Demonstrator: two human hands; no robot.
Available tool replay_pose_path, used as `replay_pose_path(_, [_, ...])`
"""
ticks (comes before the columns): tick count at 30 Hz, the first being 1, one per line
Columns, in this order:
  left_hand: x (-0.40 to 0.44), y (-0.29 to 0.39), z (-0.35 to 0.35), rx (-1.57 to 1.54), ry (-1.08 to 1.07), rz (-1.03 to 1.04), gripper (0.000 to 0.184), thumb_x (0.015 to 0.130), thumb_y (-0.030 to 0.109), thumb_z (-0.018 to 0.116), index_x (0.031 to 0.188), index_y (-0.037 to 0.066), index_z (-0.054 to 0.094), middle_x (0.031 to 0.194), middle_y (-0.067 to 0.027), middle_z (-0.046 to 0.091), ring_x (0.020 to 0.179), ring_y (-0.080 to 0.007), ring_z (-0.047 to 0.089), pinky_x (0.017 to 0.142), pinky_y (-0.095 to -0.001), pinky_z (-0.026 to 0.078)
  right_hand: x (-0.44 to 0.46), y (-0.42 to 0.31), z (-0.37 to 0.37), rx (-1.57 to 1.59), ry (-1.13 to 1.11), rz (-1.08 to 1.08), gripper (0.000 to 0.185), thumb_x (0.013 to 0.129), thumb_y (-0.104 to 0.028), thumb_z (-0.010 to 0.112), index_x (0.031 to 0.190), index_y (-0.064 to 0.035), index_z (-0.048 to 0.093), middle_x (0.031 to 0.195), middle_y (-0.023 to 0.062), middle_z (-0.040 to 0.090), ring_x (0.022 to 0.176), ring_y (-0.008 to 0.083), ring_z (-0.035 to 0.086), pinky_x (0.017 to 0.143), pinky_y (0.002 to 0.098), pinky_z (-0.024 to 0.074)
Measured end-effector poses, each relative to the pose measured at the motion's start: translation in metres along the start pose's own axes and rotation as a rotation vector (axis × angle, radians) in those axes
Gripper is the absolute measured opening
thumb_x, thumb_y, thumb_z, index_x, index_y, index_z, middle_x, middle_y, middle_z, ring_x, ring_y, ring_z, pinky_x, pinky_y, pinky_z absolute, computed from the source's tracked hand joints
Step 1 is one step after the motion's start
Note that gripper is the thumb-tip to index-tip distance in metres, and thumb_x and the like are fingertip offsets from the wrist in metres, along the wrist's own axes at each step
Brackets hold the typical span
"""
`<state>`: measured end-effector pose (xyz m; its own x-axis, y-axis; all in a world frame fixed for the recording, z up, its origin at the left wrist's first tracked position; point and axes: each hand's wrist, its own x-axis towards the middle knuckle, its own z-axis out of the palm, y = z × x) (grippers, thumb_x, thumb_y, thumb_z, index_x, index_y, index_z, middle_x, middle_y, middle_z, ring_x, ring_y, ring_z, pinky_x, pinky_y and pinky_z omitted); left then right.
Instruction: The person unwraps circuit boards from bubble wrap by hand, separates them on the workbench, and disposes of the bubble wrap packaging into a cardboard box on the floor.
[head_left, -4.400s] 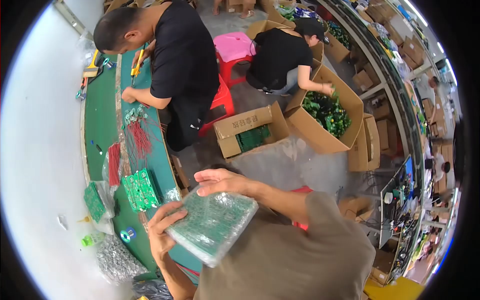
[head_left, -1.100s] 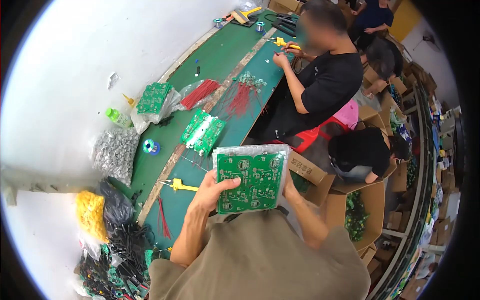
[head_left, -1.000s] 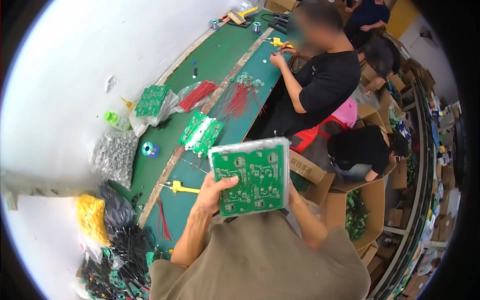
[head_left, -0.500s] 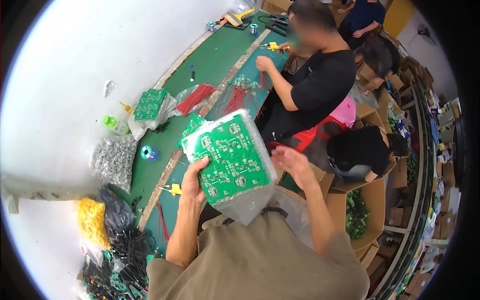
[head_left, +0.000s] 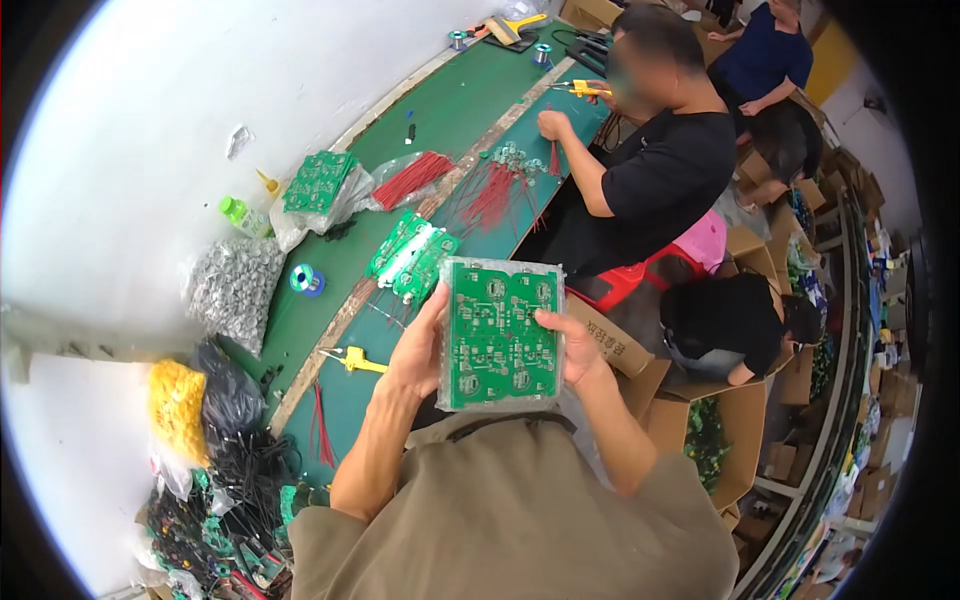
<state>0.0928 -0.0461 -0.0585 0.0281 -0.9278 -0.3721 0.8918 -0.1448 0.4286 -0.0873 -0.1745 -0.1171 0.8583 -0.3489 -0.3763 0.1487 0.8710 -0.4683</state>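
Note:
A stack of green circuit boards [head_left: 503,335] in clear bubble wrap is held in front of my chest, board face up. My left hand [head_left: 424,345] grips its left edge. My right hand [head_left: 572,350] holds the right edge, with its thumb over the top board. Just beyond, more green circuit boards [head_left: 412,255] lie on the green-topped bench [head_left: 345,300]. A yellow-handled soldering iron [head_left: 358,361] rests on the bench left of my left hand, near several red wires [head_left: 320,430].
A co-worker [head_left: 660,150] in black sits farther along the bench, holding a yellow tool. Red wire bundles [head_left: 415,180], a solder spool [head_left: 306,280] and a bag of small grey parts [head_left: 235,290] lie on the bench. Open cardboard boxes [head_left: 745,430] stand at right.
The wrapped board stack has turned upright and moved lower and right. My right hand, free before, now grips its right side. The boards behind it on the bench are more exposed.

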Motion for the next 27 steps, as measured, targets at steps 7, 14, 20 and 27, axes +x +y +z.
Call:
replay_pose_path(7, [0.004,-0.034,0.007,0.418,0.196,0.152,0.049,0.097,0.04,0.046,0.124,0.0,0.053,0.116,-0.0051,0.06,0.104,-0.0141,0.054,0.093,-0.0305,0.042,0.003,0.021,-0.022,0.144,-0.009,-0.07,0.038,0.09,-0.022,0.055,0.123,-0.0016,0.052,0.116,0.0107,0.06,0.104,0.0224,0.059,0.091,0.0377,0.0478])
replay_pose_path(14, [0.006,-0.049,0.006,0.427,0.182,0.205,0.048,0.098,0.037,0.047,0.131,0.002,0.048,0.111,-0.0033,0.061,0.095,-0.0066,0.055,0.083,-0.024,0.045,0.013,0.048,-0.037,0.377,-0.104,-0.008,0.044,0.094,-0.035,0.044,0.123,-0.002,0.052,0.116,0.0154,0.061,0.104,0.0304,0.06,0.093,0.0463,0.0473])
replay_pose_path(20, [0.004,-0.057,-0.005,0.681,0.246,0.32,0.043,0.099,0.032,0.046,0.125,0.001,0.054,0.094,-0.0013,0.063,0.081,-0.006,0.053,0.073,-0.0233,0.045,0.026,0.05,-0.034,0.371,-0.087,-0.011,0.046,0.095,-0.034,0.043,0.127,-0.0015,0.048,0.118,0.0162,0.059,0.105,0.0305,0.06,0.091,0.0461,0.0488])
replay_pose_path(27, [-0.007,-0.056,-0.017,0.51,0.244,0.281,0.045,0.099,0.03,0.045,0.131,-0.002,0.047,0.12,-0.0063,0.057,0.107,-0.0122,0.052,0.094,-0.0257,0.04,0.036,0.038,-0.033,0.297,-0.107,0.0,0.044,0.094,-0.031,0.045,0.127,-0.0023,0.049,0.123,0.0143,0.057,0.11,0.0271,0.057,0.099,0.042,0.0426])
